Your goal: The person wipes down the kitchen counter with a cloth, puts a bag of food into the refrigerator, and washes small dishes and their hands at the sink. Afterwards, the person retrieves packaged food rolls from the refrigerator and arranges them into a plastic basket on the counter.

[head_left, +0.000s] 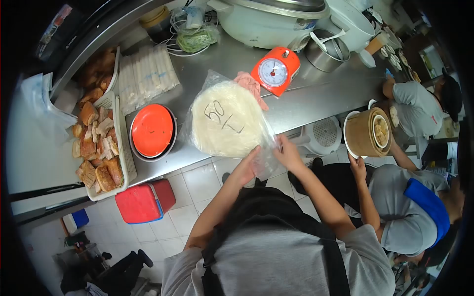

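A clear plastic bag (269,160) holds a stack of round, flat, pale sheets (222,123), marked "50" in dark writing, at the counter's front edge. My left hand (245,165) grips the bag near its open end, close to the sheets' lower edge. Just to its right, my right hand (289,153) pinches the loose plastic. Behind the bag lies a pink cloth (249,86), beside an orange dial scale (276,71).
Left stand a basket of roasted meat (129,148), a bowl with an orange lid (153,130) and wrapped rolls (148,76). A large cooker (269,22) and metal pot (327,52) are behind. At right, a co-worker (410,197) holds a bamboo steamer (363,133); another person (414,106) stands beyond.
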`<control>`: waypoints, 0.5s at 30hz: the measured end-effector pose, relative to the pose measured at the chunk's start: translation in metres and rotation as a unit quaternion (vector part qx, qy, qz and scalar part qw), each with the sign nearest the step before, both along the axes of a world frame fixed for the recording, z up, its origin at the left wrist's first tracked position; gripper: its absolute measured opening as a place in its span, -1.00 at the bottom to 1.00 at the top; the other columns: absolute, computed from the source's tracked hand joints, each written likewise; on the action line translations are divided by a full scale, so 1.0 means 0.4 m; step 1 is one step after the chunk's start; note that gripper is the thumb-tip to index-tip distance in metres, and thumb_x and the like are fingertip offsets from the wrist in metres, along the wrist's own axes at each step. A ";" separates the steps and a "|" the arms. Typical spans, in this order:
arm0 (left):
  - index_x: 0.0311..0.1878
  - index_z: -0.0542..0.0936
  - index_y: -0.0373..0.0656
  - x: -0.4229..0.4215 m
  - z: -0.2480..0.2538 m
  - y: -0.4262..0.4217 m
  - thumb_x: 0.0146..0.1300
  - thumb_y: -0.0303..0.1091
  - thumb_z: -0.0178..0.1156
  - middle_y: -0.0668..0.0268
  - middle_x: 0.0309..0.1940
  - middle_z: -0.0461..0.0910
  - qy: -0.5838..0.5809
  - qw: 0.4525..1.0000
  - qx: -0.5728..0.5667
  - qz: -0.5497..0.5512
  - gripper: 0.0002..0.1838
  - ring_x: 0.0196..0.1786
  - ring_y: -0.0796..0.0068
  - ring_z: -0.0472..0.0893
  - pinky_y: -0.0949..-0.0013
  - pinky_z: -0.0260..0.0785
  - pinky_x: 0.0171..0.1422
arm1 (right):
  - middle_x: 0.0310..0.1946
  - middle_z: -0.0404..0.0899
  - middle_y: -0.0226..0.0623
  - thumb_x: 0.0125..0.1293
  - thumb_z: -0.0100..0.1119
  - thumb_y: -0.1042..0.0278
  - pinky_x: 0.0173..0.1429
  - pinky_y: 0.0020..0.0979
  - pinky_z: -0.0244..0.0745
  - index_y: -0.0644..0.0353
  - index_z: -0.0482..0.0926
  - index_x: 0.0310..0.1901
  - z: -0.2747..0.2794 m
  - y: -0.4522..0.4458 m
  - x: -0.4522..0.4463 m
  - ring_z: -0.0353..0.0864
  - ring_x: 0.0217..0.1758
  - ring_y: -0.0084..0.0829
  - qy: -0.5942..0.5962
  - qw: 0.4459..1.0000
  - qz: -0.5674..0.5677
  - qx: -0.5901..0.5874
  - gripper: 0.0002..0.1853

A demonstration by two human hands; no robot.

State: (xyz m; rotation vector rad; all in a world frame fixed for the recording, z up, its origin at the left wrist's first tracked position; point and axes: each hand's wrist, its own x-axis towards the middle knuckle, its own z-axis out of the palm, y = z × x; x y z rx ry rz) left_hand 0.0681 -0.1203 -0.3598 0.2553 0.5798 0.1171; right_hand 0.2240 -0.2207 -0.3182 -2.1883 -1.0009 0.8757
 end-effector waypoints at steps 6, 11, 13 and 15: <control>0.23 0.40 -0.14 0.062 -0.001 -0.040 0.33 -0.14 0.21 0.32 -0.02 0.55 -0.027 0.999 0.039 0.003 -0.52 0.05 0.34 0.55 0.27 0.36 0.20 | -0.31 0.64 -0.24 0.33 0.11 0.30 -0.07 -0.41 0.53 0.27 0.51 0.06 -0.012 -0.124 -0.050 0.64 -0.27 -0.43 0.380 0.920 0.055 -0.082 -0.67; 0.12 0.56 -0.25 0.001 0.145 -0.017 0.34 -0.07 0.15 0.18 -0.01 0.64 0.314 0.850 0.348 -0.240 -0.54 0.04 0.26 0.62 0.21 0.43 0.06 | -0.30 0.67 -0.25 0.25 0.26 0.20 -0.03 -0.31 0.53 0.19 0.59 0.01 -0.001 -0.149 0.106 0.65 -0.14 -0.38 0.094 0.993 0.074 -0.017 -0.65; 0.01 0.62 -0.25 -0.038 0.127 -0.024 0.30 -0.11 0.17 0.20 -0.09 0.66 0.365 0.721 0.523 -0.270 -0.60 -0.03 0.24 0.64 0.15 0.45 0.00 | -0.21 0.66 -0.19 0.22 0.30 0.19 0.00 -0.33 0.53 0.15 0.58 0.03 0.076 -0.088 0.112 0.65 -0.12 -0.33 0.061 0.994 0.069 0.056 -0.62; -0.09 0.66 -0.24 -0.060 0.098 -0.045 0.23 -0.12 0.21 0.20 -0.18 0.68 0.387 0.553 0.683 -0.280 -0.63 -0.11 0.25 0.65 0.13 0.45 -0.03 | -0.10 0.63 -0.17 0.18 0.32 0.21 0.04 -0.27 0.53 0.13 0.58 0.04 0.195 0.015 0.030 0.65 -0.13 -0.22 0.072 0.961 0.133 0.231 -0.60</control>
